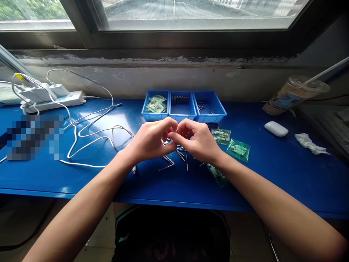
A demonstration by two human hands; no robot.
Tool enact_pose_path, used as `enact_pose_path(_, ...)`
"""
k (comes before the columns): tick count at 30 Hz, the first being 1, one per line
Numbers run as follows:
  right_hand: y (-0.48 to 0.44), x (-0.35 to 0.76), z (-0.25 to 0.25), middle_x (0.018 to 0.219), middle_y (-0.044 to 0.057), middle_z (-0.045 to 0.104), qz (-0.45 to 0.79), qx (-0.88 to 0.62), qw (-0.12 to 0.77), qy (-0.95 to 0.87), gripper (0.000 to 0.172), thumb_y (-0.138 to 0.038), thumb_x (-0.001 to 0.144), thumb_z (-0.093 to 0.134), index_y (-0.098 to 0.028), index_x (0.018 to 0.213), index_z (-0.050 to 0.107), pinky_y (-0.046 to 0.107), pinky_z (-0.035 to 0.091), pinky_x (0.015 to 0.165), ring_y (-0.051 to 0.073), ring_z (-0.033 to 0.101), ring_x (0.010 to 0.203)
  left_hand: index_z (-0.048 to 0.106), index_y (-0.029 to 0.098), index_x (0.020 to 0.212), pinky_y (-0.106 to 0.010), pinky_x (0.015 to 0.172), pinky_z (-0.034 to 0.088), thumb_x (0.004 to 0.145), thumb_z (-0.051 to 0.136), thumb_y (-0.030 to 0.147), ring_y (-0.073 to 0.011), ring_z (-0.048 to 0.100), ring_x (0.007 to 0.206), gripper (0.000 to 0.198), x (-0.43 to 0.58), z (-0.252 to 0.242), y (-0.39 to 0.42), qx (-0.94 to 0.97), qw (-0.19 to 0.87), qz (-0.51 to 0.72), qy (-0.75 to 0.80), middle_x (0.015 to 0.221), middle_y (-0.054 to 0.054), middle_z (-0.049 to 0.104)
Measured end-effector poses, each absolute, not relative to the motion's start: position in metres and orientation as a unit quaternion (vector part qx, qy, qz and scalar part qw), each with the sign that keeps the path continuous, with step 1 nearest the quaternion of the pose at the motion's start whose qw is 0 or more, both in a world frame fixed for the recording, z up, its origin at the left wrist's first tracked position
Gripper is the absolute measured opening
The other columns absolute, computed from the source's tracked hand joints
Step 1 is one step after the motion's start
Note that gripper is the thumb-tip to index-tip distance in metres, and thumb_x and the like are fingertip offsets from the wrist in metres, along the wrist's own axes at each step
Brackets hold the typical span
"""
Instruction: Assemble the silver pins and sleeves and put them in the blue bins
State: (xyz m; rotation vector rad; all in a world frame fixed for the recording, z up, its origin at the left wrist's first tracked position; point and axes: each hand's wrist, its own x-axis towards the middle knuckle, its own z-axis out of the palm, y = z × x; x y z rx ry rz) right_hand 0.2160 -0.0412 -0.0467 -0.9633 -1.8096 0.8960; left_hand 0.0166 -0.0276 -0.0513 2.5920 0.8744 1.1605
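Note:
My left hand and my right hand meet above the desk, fingertips together. Both are closed in a pinch around something small, of which only a tiny glint shows between the fingers. Loose metal pins, thick at one end and thin at the other like blind rivets, lie scattered below them. Beside my right hand are a clear packet of metal pieces and a green-tinted packet. Another green packet lies partly under my right forearm.
Three joined blue bins stand behind my hands: the left bin holds packets, the middle bin short metal cylinders, the right bin several pins. White cables and a power strip lie left; a drink cup, white case and tissue right.

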Motion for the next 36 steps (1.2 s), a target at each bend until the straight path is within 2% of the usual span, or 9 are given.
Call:
enact_pose_path(27,-0.0418,0.2155,-0.0481,0.073,0.000,0.064,0.354,-0.390,0.434,-0.730,0.037,-0.049,0.088,0.084,-0.019,0.079,0.064,0.029,0.044,0.056,0.013,0.054,0.062,0.055,0.021,0.097,-0.020,0.060,0.042,0.079,0.065,0.016,-0.0084,0.052,0.063,0.022,0.0170,-0.0498,-0.0288,0.869,0.090,0.388,0.293,0.080,0.005,0.063)
enact_pose_path(36,-0.0423,0.2155,-0.0480,0.072,0.000,0.064,0.354,-0.392,0.431,-0.732,0.034,-0.044,0.089,0.084,-0.018,0.078,0.064,0.028,0.044,0.056,0.013,0.054,0.062,0.054,0.021,0.097,-0.020,0.060,0.041,0.079,0.065,0.016,-0.0084,0.051,0.063,0.022,0.0168,-0.0491,-0.0288,0.870,0.096,0.384,0.294,0.079,0.005,0.062)
